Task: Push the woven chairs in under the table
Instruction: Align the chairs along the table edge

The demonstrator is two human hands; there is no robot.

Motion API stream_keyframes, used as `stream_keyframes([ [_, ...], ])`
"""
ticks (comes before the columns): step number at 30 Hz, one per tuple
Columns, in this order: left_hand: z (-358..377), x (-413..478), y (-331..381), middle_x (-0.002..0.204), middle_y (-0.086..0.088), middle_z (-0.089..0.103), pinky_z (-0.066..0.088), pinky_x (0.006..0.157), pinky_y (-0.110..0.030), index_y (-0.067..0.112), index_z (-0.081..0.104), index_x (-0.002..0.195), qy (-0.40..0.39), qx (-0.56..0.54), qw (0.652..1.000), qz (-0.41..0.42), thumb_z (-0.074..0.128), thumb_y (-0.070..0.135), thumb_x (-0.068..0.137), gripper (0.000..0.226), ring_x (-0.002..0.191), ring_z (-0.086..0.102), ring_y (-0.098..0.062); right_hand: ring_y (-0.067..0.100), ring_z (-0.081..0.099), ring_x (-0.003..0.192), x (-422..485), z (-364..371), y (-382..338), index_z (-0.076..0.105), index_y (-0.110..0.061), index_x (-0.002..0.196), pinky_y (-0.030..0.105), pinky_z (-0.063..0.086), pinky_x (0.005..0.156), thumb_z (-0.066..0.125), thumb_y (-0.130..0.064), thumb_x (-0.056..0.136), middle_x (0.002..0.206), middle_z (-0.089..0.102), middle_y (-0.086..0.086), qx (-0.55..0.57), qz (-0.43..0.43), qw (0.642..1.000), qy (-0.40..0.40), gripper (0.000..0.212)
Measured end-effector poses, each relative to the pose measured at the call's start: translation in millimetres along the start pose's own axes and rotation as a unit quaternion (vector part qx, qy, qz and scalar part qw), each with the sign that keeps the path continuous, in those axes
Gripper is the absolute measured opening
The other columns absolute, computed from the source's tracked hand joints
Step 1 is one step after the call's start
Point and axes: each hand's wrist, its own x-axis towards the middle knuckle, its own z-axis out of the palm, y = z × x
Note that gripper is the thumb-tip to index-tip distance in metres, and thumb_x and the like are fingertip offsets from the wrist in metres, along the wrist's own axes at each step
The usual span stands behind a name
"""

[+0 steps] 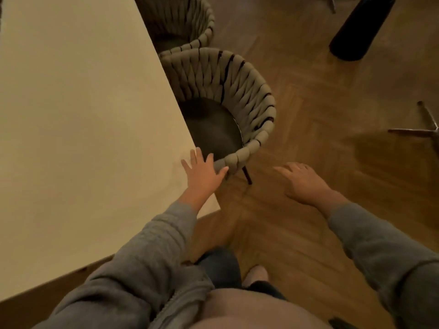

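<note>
Along the table (83, 115) edge, near chair (237, 91) and far chair (180, 17) sit partly under it. Left hand (202, 172), fingers (194, 155) spread, is right by the near chair's rim; right hand (301, 179) hangs open over the floor (308, 233).

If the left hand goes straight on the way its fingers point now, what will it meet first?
Most likely the near rim of the nearer woven chair, just ahead of the left hand, beside the table edge. Depth is unclear; they may touch.

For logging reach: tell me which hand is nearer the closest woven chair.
Left. The left hand, fingers spread, is at the near rim of the woven chair by the table corner; the right hand hangs over the floor, apart from it.
</note>
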Motion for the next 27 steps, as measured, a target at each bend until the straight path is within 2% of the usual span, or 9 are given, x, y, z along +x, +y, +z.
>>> stream_keyframes([
  [3, 0, 21, 32, 0.162, -0.012, 0.004, -0.002, 0.116, -0.058, 0.023, 0.026, 0.152, 0.004, -0.005, 1.000, -0.021, 0.036, 0.061, 0.096, 0.068, 0.149, -0.005, -0.031, 0.027, 0.025, 0.143, 42, -17, 45, 0.013, -0.030, 0.154, 0.039, 0.018, 0.118, 0.063, -0.026, 0.089, 0.154, 0.028, 0.009, -0.025, -0.036, 0.999, 0.000, 0.082],
  [8, 7, 74, 71, 0.162, -0.011, 0.007, -0.004, 0.117, -0.057, 0.023, 0.028, 0.151, -0.003, -0.045, 0.998, -0.048, 0.040, 0.058, 0.096, 0.067, 0.149, -0.006, -0.029, 0.028, 0.021, 0.144, 123, -42, 82, 0.017, -0.029, 0.154, 0.041, 0.015, 0.120, 0.054, -0.016, 0.093, 0.155, 0.025, 0.009, -0.066, -0.129, 0.989, -0.001, 0.073],
  [12, 15, 136, 95, 0.161, -0.009, 0.016, -0.004, 0.116, -0.058, 0.024, 0.031, 0.150, -0.067, -0.122, 0.985, -0.102, 0.043, 0.061, 0.093, 0.069, 0.150, -0.001, -0.028, 0.027, 0.011, 0.148, 192, -70, 109, 0.015, -0.028, 0.154, 0.042, 0.007, 0.121, 0.056, -0.010, 0.091, 0.159, 0.016, 0.010, -0.119, -0.189, 0.975, -0.001, 0.077],
  [15, 10, 177, 108, 0.156, -0.008, 0.029, -0.002, 0.117, -0.059, 0.021, 0.034, 0.148, -0.129, -0.204, 0.956, -0.167, 0.045, 0.064, 0.091, 0.072, 0.148, 0.010, -0.029, 0.027, 0.006, 0.149, 248, -93, 134, 0.012, -0.030, 0.154, 0.045, 0.005, 0.121, 0.059, -0.012, 0.090, 0.161, 0.012, 0.009, -0.176, -0.257, 0.950, -0.016, 0.081],
  [20, -7, 223, 120, 0.149, -0.006, 0.040, 0.004, 0.118, -0.055, 0.020, 0.039, 0.146, -0.172, -0.267, 0.922, -0.220, 0.048, 0.066, 0.089, 0.074, 0.142, 0.029, -0.027, 0.026, 0.000, 0.150, 333, -135, 155, 0.014, -0.031, 0.155, 0.050, 0.001, 0.121, 0.049, -0.015, 0.095, 0.162, 0.009, 0.006, -0.251, -0.329, 0.908, -0.063, 0.071],
  [22, -14, 238, 130, 0.149, -0.006, 0.040, 0.016, 0.118, -0.049, 0.020, 0.038, 0.146, -0.180, -0.327, 0.898, -0.234, 0.053, 0.063, 0.088, 0.074, 0.139, 0.034, -0.026, 0.024, 0.002, 0.150, 368, -151, 156, 0.017, -0.030, 0.154, 0.052, -0.001, 0.120, 0.045, -0.016, 0.097, 0.161, 0.014, 0.004, -0.292, -0.355, 0.885, -0.079, 0.066],
  [24, -14, 250, 137, 0.149, -0.004, 0.040, 0.032, 0.112, -0.037, 0.018, 0.038, 0.146, -0.184, -0.394, 0.865, -0.251, 0.062, 0.058, 0.085, 0.077, 0.137, 0.038, -0.024, 0.023, 0.004, 0.150, 396, -161, 154, 0.023, -0.030, 0.153, 0.058, -0.004, 0.118, 0.045, -0.021, 0.097, 0.160, 0.020, 0.003, -0.331, -0.389, 0.854, -0.094, 0.061],
  [27, -8, 271, 155, 0.152, 0.000, 0.036, 0.034, 0.111, -0.034, 0.019, 0.035, 0.148, -0.210, -0.454, 0.823, -0.269, 0.072, 0.057, 0.077, 0.089, 0.138, 0.036, -0.022, 0.024, 0.006, 0.149, 444, -173, 153, 0.030, -0.035, 0.149, 0.063, -0.011, 0.114, 0.049, -0.028, 0.095, 0.158, 0.023, 0.001, -0.354, -0.460, 0.809, -0.094, 0.058],
])
